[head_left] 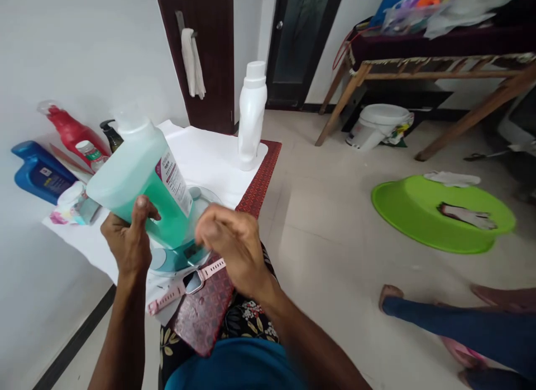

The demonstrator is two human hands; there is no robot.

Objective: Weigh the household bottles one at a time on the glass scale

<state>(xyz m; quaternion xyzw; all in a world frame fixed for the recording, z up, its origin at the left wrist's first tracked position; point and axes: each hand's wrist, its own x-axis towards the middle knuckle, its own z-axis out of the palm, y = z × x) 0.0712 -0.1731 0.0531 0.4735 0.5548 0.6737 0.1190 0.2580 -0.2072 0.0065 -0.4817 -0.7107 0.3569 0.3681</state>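
My left hand point(129, 239) grips the lower side of a large translucent bottle point(125, 172), part full of green liquid, with its thumb across the front. The bottle leans over a teal scale point(167, 260) with a clear round top; I cannot tell whether they touch. Just right of the bottle, my right hand point(234, 245) has its fingers curled together and slightly blurred; whatever is in them, if anything, is hidden. A smartwatch with a pink strap point(194, 281) lies at the near table edge. A white bottle point(252, 116) stands upright at the far corner.
A blue bottle point(44, 172), a red bottle point(73, 124) and other small containers line the wall side of the table point(205, 155). On the floor are a green tub point(412, 228) with a glove in it and a white bucket point(377, 127). Another person's legs point(452, 328) show at right.
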